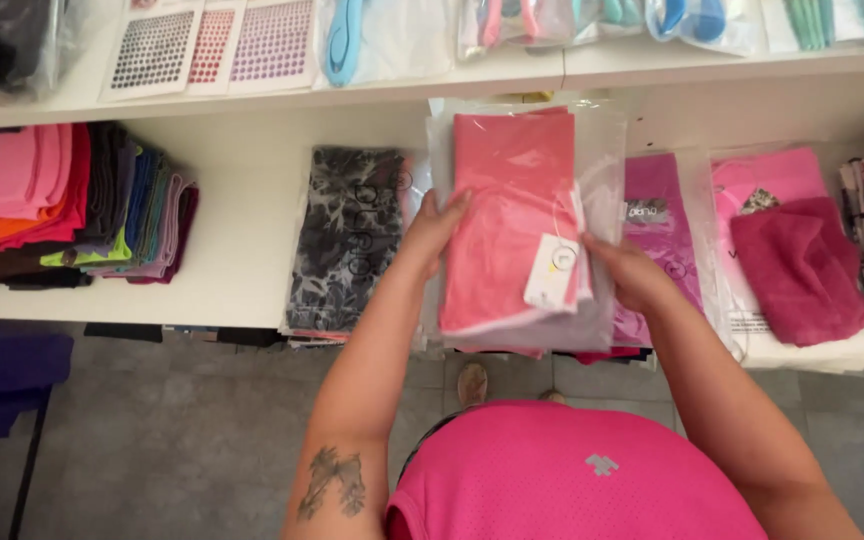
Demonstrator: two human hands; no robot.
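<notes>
My fingers (449, 215) clamped the bagged coral garment (514, 215) from both sides, left hand (432, 232) and right hand (632, 272). The slick plastic could have slipped from them onto the stack beneath.

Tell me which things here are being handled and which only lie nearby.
Handled: clear bag of pink fabric, held by left hand and right hand.
Lying about: grey patterned packet, magenta packets, folded cloth stack, dot sheets.
</notes>
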